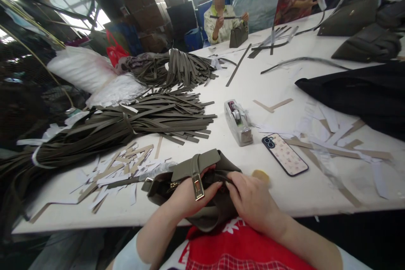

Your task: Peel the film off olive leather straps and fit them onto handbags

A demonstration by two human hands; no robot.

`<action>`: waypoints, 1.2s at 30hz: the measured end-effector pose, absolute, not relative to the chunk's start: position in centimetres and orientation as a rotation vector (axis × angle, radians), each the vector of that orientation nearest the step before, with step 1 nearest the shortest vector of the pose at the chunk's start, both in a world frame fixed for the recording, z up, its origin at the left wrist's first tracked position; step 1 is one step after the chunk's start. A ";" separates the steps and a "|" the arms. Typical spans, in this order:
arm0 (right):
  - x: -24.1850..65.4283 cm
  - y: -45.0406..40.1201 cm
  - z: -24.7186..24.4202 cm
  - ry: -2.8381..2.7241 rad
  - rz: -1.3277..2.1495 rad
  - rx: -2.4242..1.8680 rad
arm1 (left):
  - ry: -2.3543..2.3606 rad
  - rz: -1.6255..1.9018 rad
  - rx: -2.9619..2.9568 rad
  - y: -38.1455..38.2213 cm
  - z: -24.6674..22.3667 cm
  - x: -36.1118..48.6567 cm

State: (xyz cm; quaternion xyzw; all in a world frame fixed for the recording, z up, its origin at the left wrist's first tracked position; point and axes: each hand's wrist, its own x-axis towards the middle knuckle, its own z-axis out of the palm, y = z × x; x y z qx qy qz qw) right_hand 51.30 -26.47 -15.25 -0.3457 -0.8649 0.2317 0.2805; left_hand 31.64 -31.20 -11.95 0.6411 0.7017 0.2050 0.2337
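An olive-grey handbag [205, 218] lies at the table's near edge, against my red apron. Its flap [198, 164] carries a strap with a gold clasp [198, 187] that hangs over my left hand [188, 196]. That hand reaches into the bag's opening, its thumb and fingers closed near the inner edge. My right hand [249, 196] pinches the bag's right rim, thumb and fingers pressed together. Between the hands the inside of the bag is dark, and the left fingertips are partly hidden. A yellow round piece [260, 176] shows just behind my right hand.
A tape dispenser [238, 124] and a phone [284, 154] lie beyond the bag. Bundles of olive straps [158, 114] cover the left side, paper scraps [120, 173] in front of them. Black cloth [360, 93] lies right. Across the table a co-worker [220, 17] holds a strap.
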 end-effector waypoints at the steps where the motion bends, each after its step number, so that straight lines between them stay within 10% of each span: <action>1: 51.2 -26.5 -15.2 -2.316 0.613 -0.918 | 1.938 0.553 1.763 -31.2 -11.8 31.7; 15: 50.9 -27.8 -15.8 -2.362 0.146 -0.464 | 2.024 0.211 1.515 -30.5 -9.2 32.7; 36: 50.8 -24.8 -15.5 -1.954 1.559 -0.927 | 2.081 0.367 1.656 -30.3 -10.3 33.4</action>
